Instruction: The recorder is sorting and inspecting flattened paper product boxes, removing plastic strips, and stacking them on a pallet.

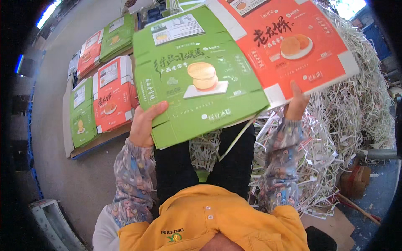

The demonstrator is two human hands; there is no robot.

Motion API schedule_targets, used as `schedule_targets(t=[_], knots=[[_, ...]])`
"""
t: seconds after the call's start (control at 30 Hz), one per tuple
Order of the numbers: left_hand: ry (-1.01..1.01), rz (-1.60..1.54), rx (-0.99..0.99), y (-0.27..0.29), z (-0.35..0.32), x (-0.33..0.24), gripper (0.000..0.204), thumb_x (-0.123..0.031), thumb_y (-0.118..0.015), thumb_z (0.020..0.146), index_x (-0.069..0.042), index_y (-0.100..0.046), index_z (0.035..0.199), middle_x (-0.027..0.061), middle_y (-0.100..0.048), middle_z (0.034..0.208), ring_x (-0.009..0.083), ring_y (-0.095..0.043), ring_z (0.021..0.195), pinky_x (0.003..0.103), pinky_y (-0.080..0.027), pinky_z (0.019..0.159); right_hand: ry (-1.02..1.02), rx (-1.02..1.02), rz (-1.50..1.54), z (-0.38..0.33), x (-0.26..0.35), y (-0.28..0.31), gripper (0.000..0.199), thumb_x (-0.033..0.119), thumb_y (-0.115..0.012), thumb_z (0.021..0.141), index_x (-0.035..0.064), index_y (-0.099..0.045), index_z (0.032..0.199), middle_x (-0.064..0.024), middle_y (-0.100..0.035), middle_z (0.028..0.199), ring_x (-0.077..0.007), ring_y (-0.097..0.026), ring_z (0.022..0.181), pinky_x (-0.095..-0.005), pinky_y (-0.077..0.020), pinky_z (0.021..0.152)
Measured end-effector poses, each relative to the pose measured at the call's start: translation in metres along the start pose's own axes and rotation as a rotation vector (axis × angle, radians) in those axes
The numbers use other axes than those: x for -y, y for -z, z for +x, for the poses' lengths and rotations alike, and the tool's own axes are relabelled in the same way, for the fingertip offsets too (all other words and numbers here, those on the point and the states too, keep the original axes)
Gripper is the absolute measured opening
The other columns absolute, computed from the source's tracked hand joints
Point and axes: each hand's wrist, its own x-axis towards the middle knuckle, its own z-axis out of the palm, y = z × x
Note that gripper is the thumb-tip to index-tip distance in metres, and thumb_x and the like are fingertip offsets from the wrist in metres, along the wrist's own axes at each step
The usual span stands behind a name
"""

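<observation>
Flat, glossy green cardboard printed with a round-pastry picture is filling 12 o'clock, tilting above the lap. Flat orange-red cardboard printed with pastries on a white plate is lying alongside it, between 1 and 2 o'clock; cannot tell whether the two are joined under the overlap.

Left hand, at 9 o'clock, is pinching the green piece's near-left corner: thumb pressing on the printed face, other fingers hiding beneath. Right hand, between 2 and 3 o'clock, is pinching the orange-red piece's near edge, one digit showing on top; cannot tell how the hidden fingers are lying.

A thin pale-green strip is hanging below the green piece's near edge.

Stacked flat green and orange-red cardboard is resting between 9 and 10 o'clock on a low base with a blue edge. More such stacks are lying beyond, at 10.

A large heap of shredded white and pale-green paper is spreading around 3 o'clock. A brown cardboard box is sitting at 4.

At 6 o'clock the person is wearing a yellow-orange buttoned shirt, patterned sleeve covers and black trousers.
</observation>
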Motion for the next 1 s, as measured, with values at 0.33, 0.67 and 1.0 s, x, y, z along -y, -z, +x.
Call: schedule_targets(t=[0.33,0.67,1.0], knots=[[-0.084,0.283,-0.074,0.037,0.018,0.017,0.026,-0.006,-0.061,0.074,0.003,-0.056,0.098,0.0092,-0.062,0.086,0.0164,-0.060,0.071,0.028,-0.050,0.064,-0.318,-0.008,0.038,0.007,-0.033,0.024,0.037,0.006,-0.061,0.073,-0.0038,-0.048,0.107,-0.0108,-0.056,0.100,-0.0207,-0.056,0.088,-0.0318,-0.0464,0.077],[0.050,0.123,-0.057,0.095,0.019,-0.027,0.035,-0.004,-0.059,0.073,0.003,-0.051,0.106,0.0120,-0.060,0.092,0.0198,-0.061,0.074,0.029,-0.051,0.066,-0.469,-0.068,0.169,0.044,-0.045,0.066,0.036,0.016,-0.060,0.077,-0.0019,-0.049,0.106,-0.0134,-0.057,0.103,-0.0225,-0.058,0.088,-0.0335,-0.0483,0.078],[0.074,0.037,-0.019,0.114,0.017,0.020,0.042,-0.005,-0.064,0.072,0.000,-0.047,0.110,0.0087,-0.057,0.101,0.0179,-0.057,0.087,0.030,-0.048,0.076,-0.637,-0.072,0.131,0.019,-0.058,0.058,0.039,0.013,-0.056,0.079,-0.0016,-0.042,0.112,-0.0147,-0.052,0.108,-0.0241,-0.055,0.093,-0.0334,-0.0469,0.078]])
